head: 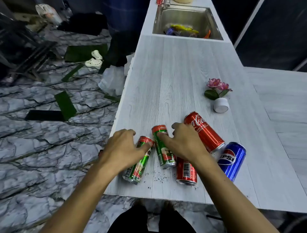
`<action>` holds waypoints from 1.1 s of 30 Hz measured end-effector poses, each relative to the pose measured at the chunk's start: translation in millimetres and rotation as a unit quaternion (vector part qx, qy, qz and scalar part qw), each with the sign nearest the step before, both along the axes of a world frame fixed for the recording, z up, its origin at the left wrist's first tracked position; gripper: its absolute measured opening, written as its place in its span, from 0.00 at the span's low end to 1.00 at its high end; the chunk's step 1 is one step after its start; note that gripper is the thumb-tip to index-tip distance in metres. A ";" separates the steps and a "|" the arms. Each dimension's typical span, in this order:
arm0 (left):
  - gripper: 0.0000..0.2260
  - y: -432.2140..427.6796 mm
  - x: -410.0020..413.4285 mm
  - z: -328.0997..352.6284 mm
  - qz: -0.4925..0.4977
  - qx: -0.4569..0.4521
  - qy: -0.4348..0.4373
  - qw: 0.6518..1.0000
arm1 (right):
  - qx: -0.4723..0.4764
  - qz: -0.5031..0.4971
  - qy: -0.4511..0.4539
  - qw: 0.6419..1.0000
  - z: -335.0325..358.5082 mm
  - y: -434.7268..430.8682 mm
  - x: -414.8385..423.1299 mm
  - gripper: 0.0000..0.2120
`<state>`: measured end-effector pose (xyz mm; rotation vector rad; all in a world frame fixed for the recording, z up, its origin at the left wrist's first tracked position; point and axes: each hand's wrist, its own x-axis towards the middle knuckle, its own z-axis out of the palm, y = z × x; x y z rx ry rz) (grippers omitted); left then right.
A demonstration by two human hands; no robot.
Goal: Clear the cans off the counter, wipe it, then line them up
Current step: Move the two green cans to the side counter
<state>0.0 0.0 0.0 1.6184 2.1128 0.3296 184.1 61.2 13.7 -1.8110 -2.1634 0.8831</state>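
Several drink cans lie on their sides near the front of the white counter (174,74). My left hand (121,149) reaches down over the left green can (136,173), thumb across it and fingers curled at its far side. My right hand (184,143) grips the middle green can (163,153), thumb on its upper part and fingers curled just to its right. Under my right wrist lies a red can (186,173). A long Coca-Cola can (204,131) and a blue Pepsi can (231,159) lie further right. Dark crumbs (159,176) dot the counter between the cans.
A small white pot with pink flowers (220,103) sits right of the cans. A steel sink (187,16) holding colourful items is set in the counter's far end, with another red can (159,1) beside the tap. The counter's left edge drops to a marble-patterned floor (41,149).
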 end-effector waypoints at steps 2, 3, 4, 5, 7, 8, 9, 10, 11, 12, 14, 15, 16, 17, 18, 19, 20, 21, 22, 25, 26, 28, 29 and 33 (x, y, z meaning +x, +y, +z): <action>0.34 -3.9 -0.1 -4.3 0.005 -0.013 0.005 1.000 | 0.010 0.002 -0.015 1.000 0.0 -0.8 -4.8 0.25; 0.32 -7.9 0.2 -8.6 0.004 -0.012 0.008 1.000 | 0.019 0.005 -0.017 1.000 -1.1 -1.6 -5.8 0.23; 0.31 -11.7 2.0 -7.7 0.006 -0.012 0.013 1.000 | 0.026 0.008 -0.029 0.999 0.5 -2.3 -7.9 0.21; 0.29 -13.0 2.5 -10.2 0.008 -0.012 0.015 1.000 | 0.029 0.009 -0.036 0.999 0.4 -1.6 -9.8 0.21; 0.28 -14.1 1.8 -13.6 0.013 -0.012 0.018 1.000 | 0.030 0.010 -0.052 0.998 -1.0 0.7 -12.9 0.21; 0.28 -14.5 0.5 -12.6 0.020 -0.012 0.024 0.999 | 0.024 0.009 -0.063 0.998 -0.6 1.6 -14.3 0.21; 0.28 -14.6 -0.3 -14.8 0.022 -0.013 0.023 0.999 | 0.022 0.009 -0.067 0.997 -3.4 3.4 -16.0 0.21; 0.28 -15.6 -0.7 -15.2 0.025 -0.018 0.020 0.999 | 0.015 0.008 -0.073 0.997 -4.6 4.4 -18.4 0.21; 0.28 -15.9 -1.3 -16.8 0.027 -0.017 0.016 0.999 | 0.014 0.007 -0.078 0.997 -7.3 5.8 -20.6 0.21; 0.29 -15.8 -1.3 -16.8 0.028 -0.019 0.011 0.999 | 0.009 0.004 -0.084 0.996 -9.3 7.1 -23.0 0.21; 0.28 -14.7 -2.9 -18.3 0.030 -0.026 -0.004 0.999 | -0.001 0.002 -0.091 0.996 -13.7 9.7 -26.4 0.20; 0.27 -14.2 -3.5 -19.0 0.030 -0.033 -0.013 0.999 | -0.004 0.003 -0.097 0.995 -16.0 10.7 -27.8 0.20; 0.26 -14.3 -3.9 -17.6 0.031 -0.044 -0.018 0.998 | -0.007 0.003 -0.107 0.994 -16.0 10.8 -29.3 0.21; 0.25 -14.2 -4.3 -18.1 0.030 -0.048 -0.024 0.998 | -0.006 0.002 -0.111 0.994 -17.7 11.6 -30.1 0.22; 0.24 -14.1 -4.4 -18.4 0.031 -0.052 -0.032 0.998 | -0.008 0.001 -0.111 0.994 -18.5 12.1 -30.5 0.23; 0.23 -14.0 -4.7 -19.2 0.032 -0.051 -0.039 0.997 | -0.007 -0.001 -0.108 0.994 -19.6 13.2 -30.4 0.23; 0.23 -14.3 -5.1 -18.9 0.037 -0.051 -0.049 0.997 | -0.008 -0.003 -0.104 0.994 -19.5 13.9 -30.3 0.24; 0.22 -14.5 -5.9 -19.0 0.042 -0.051 -0.058 0.996 | -0.009 -0.005 -0.100 0.995 -19.6 14.8 -30.0 0.24; 0.22 -14.6 -6.8 -18.9 0.048 -0.052 -0.068 0.995 | -0.011 -0.008 -0.095 0.995 -19.2 15.7 -29.7 0.24; 0.22 -16.0 -11.0 -18.9 0.063 -0.051 -0.099 0.992 | -0.007 -0.012 -0.085 0.996 -18.7 17.4 -29.0 0.24; 0.22 -17.0 -12.7 -19.3 0.072 -0.049 -0.115 0.990 | -0.007 -0.013 -0.082 0.997 -18.8 17.5 -28.9 0.23; 0.20 -19.1 -16.3 -21.0 0.087 -0.040 -0.142 0.985 | -0.009 -0.017 -0.072 0.997 -19.9 16.8 -28.5 0.22; 0.19 -19.8 -17.9 -22.0 0.093 -0.033 -0.151 0.984 | -0.010 -0.019 -0.064 0.998 -20.4 15.9 -28.3 0.22; 0.18 -20.1 -21.3 -22.5 0.114 -0.004 -0.189 0.975 | -0.008 -0.026 -0.011 1.000 -15.7 10.3 -27.5 0.20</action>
